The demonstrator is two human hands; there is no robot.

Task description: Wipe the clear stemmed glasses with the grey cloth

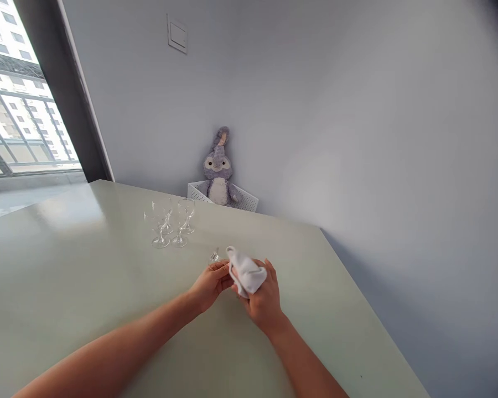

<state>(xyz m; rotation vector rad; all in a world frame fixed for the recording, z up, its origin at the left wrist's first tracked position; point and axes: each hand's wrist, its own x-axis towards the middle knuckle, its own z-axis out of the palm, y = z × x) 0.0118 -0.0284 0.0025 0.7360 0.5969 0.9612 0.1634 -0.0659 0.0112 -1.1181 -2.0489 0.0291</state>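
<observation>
My right hand [265, 296] is closed around a bunched white cloth [248, 272] above the middle of the table. Close beside it, my left hand [211, 284] is pinched, its fingertips meeting the cloth's left edge. A bit of clear glass [214, 256] shows just beyond the left fingers, and they appear to grip it. Its full shape is hidden by the hand and the cloth. Several clear stemmed glasses stand upright in a group farther off to the left, among them a front glass [160, 241] and a back right glass [186, 209].
The pale glossy table [108, 282] reaches back toward a corner of grey walls. Behind its far edge, a purple plush toy [218, 190] sits in a white perforated basket [247, 202]. A window [20, 110] lies at the left, and a light switch [177, 35] is on the wall.
</observation>
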